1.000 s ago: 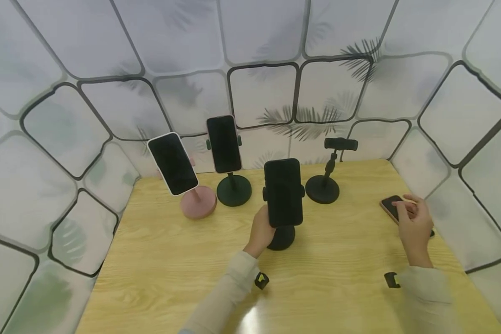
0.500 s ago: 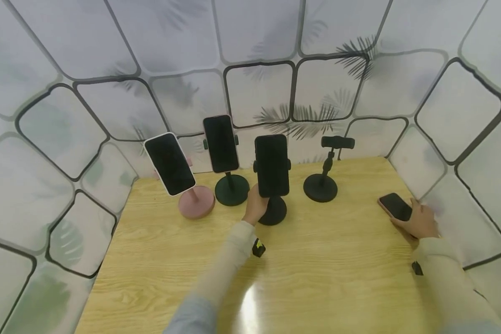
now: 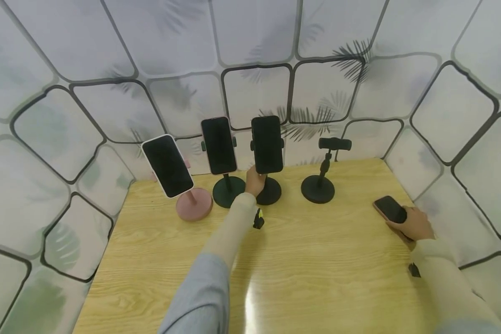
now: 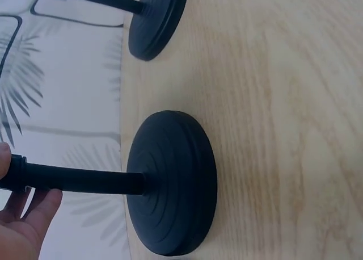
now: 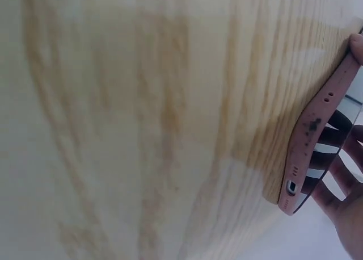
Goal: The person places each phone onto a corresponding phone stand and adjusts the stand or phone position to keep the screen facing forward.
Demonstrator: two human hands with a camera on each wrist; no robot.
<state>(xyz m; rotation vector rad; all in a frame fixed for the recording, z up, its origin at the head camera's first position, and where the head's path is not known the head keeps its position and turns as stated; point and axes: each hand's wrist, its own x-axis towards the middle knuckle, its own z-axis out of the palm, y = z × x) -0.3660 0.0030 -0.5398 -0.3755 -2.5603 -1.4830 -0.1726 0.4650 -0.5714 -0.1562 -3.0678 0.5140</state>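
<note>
My left hand [image 3: 255, 181] holds the stem of a black phone stand [image 3: 269, 192], just below the black phone [image 3: 267, 144] clamped upright in it. In the left wrist view, fingers [image 4: 45, 212] and thumb curl round that stem [image 4: 91, 179], and the round base stands on or just over the table. Far to the right, my right hand [image 3: 416, 223] grips a phone [image 3: 390, 209] in a pink case by its edges. The right wrist view shows the case's port edge [image 5: 309, 132] close to the wood; whether it is fully lifted, I cannot tell.
Left of my left hand stand a dark green stand [image 3: 228, 191] with a phone [image 3: 219, 145] and a pink stand [image 3: 194, 204] with a white-edged phone [image 3: 168, 165]. A black stand [image 3: 318, 189] with a phoneless clamp is to the right. Patterned walls [image 3: 254, 97] enclose the wooden table [image 3: 317, 260].
My left hand has moved the black stand and its phone back, beside the green stand. My right hand has gone from above the pink-cased phone to gripping its edges.
</note>
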